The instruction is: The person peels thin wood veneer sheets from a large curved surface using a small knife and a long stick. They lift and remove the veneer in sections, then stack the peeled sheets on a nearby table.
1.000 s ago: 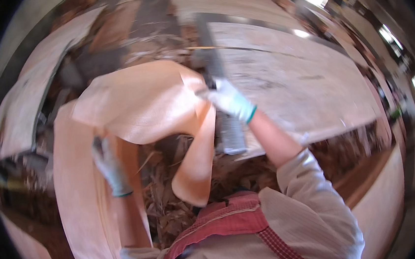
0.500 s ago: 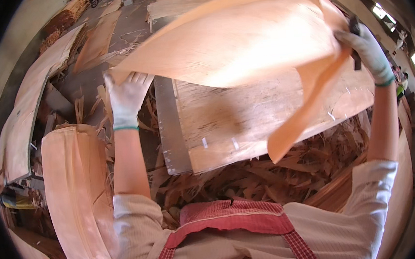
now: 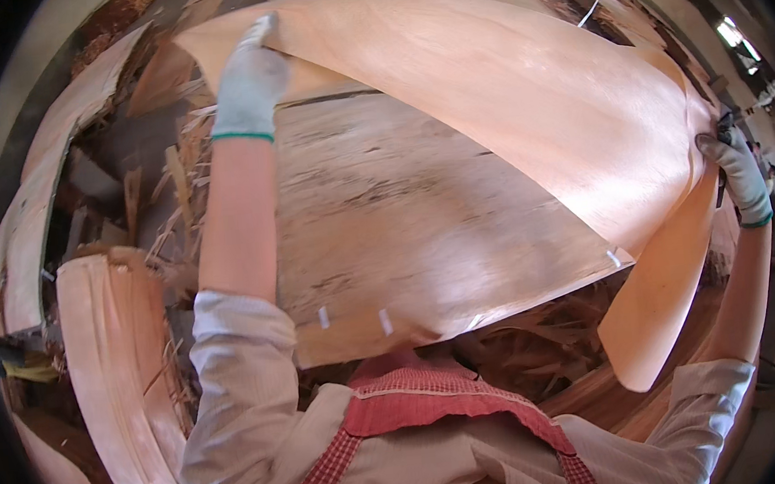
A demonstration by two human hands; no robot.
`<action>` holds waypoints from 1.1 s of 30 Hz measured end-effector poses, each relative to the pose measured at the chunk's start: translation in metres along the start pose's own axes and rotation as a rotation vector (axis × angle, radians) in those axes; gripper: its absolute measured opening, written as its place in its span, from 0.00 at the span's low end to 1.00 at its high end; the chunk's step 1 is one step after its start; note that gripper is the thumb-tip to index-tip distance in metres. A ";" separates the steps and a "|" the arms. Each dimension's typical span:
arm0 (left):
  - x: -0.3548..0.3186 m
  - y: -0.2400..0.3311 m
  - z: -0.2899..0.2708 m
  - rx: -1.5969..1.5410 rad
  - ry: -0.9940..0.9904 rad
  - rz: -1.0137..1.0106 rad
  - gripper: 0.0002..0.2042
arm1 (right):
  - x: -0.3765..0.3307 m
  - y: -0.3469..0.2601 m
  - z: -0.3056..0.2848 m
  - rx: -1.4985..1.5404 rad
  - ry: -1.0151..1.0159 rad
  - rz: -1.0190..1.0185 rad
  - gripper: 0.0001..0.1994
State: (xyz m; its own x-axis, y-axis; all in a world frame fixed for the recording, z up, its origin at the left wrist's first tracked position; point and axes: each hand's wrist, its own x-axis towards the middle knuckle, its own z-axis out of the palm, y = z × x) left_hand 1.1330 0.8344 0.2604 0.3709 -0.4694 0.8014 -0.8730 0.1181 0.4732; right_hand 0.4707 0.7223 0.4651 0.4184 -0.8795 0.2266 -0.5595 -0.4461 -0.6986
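My right hand (image 3: 742,169) pinches the gathered right end of one veneer sheet (image 3: 485,95), a small dark object (image 3: 725,125) beside its thumb; my left hand (image 3: 251,83) reaches the sheet's far left part, though I can't tell whether it grips. The sheet bows between them over one wooden board (image 3: 385,214). I judge it light, floppy and apt to split along the grain, best held broadly at opposite ends. I count one curved veneer stack (image 3: 110,340) at left, its layers uncountable.
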 end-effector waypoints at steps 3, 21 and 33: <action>-0.013 0.097 0.000 -0.134 -0.025 -0.086 0.18 | 0.037 0.020 -0.023 -0.095 -0.094 0.156 0.15; -0.209 0.085 0.163 -0.731 0.306 -1.305 0.11 | 0.216 0.245 0.189 -0.313 -0.052 -0.307 0.09; -0.197 0.008 0.188 -0.497 0.235 -1.463 0.09 | 0.139 0.385 0.243 0.762 -0.242 0.779 0.16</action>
State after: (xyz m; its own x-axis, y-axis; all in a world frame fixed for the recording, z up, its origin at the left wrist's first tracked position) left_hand 0.9940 0.7634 0.0377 0.8529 -0.2937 -0.4317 0.4479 -0.0132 0.8940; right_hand 0.4873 0.4687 0.0630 0.3191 -0.7826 -0.5344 -0.1795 0.5038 -0.8450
